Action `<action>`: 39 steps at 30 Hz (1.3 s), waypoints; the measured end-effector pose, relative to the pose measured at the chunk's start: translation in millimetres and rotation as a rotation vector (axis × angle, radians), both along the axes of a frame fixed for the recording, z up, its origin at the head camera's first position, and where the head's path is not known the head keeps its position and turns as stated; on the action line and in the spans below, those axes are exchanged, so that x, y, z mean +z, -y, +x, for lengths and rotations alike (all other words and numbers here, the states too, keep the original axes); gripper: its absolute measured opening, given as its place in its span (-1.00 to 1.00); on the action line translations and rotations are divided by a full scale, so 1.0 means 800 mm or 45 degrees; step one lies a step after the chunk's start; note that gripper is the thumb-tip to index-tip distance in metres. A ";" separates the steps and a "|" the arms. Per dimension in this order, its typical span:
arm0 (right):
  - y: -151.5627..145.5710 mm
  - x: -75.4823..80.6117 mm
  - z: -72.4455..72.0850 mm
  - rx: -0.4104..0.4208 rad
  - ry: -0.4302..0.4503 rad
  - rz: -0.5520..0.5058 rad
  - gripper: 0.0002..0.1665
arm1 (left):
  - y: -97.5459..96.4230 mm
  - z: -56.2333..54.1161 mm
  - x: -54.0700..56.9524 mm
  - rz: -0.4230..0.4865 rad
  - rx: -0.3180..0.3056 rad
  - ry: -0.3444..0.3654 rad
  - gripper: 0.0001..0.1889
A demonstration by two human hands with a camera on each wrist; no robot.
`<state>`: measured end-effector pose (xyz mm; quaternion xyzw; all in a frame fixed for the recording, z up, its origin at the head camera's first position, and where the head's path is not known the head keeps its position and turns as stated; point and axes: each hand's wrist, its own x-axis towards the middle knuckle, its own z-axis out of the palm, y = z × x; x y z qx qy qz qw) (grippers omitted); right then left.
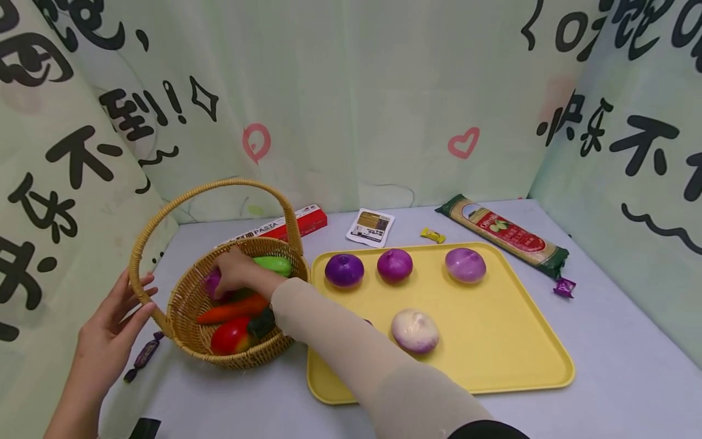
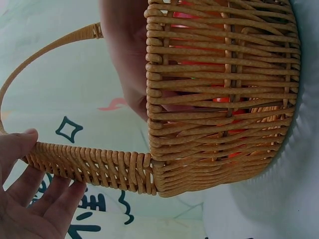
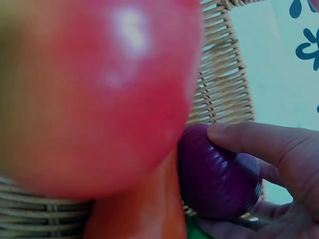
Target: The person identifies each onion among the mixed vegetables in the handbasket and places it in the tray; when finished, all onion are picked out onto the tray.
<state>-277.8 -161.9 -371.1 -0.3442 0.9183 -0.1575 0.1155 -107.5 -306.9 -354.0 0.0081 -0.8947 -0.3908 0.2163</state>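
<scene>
My right hand (image 1: 241, 273) reaches into a wicker basket (image 1: 183, 314) and grips a purple onion (image 3: 214, 174) by its sides, at the basket's left inner wall. Beside the onion lie a carrot (image 1: 233, 309), a red tomato-like vegetable (image 1: 230, 336) and a green vegetable (image 1: 276, 264). A dark green piece (image 1: 262, 324) rests by the red one. At the left, my left hand (image 1: 109, 338) holds the basket's arched handle (image 2: 89, 164) near its base, thumb on one side and fingers on the other. The right forearm passes over the tray's near left part.
A yellow tray (image 1: 510, 329) bears three purple onions (image 1: 395, 265) and a whitish onion-like bulb (image 1: 415, 331). Behind stand a red pasta box (image 1: 311, 221), a white packet (image 1: 370, 227), a yellow candy (image 1: 433, 235) and a spaghetti pack (image 1: 504, 231). Wrapped candies lie right (image 1: 565, 287) and left.
</scene>
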 end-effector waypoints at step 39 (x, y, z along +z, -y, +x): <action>-0.051 0.046 -0.012 0.186 0.120 -0.189 -0.31 | -0.001 0.000 0.003 -0.012 0.023 0.027 -0.30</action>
